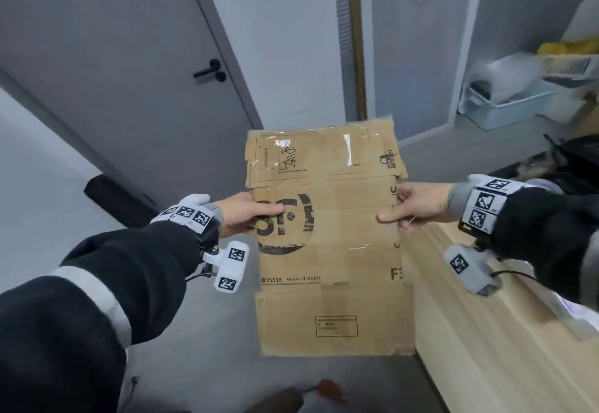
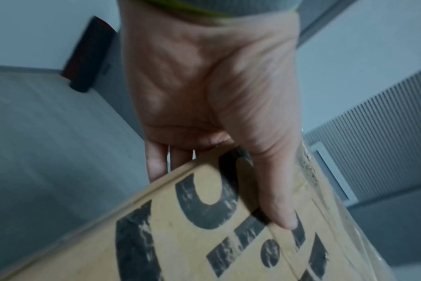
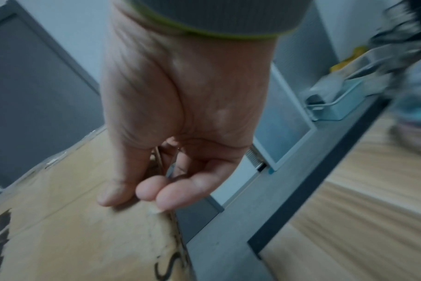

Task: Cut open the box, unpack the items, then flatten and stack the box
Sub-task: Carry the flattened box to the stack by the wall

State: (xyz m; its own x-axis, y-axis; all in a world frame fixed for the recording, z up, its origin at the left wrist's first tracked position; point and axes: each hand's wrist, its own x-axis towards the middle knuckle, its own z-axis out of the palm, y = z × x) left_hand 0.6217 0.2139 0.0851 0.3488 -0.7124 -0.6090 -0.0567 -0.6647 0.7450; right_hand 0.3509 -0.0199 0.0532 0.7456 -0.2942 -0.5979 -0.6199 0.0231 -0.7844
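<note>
Box (image 1: pixel 327 237) flattened, held upright; left hand (image 1: pixel 240 215), right hand (image 1: pixel 418 206) fingers pinching side edges.

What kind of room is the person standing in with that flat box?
Probably a hallway or storeroom corner indoors. There is a grey door with a black handle, a pale blue bin stuffed with packing material, and a wooden counter beside the flattened cardboard box, gripped by the left hand and right hand.
</note>
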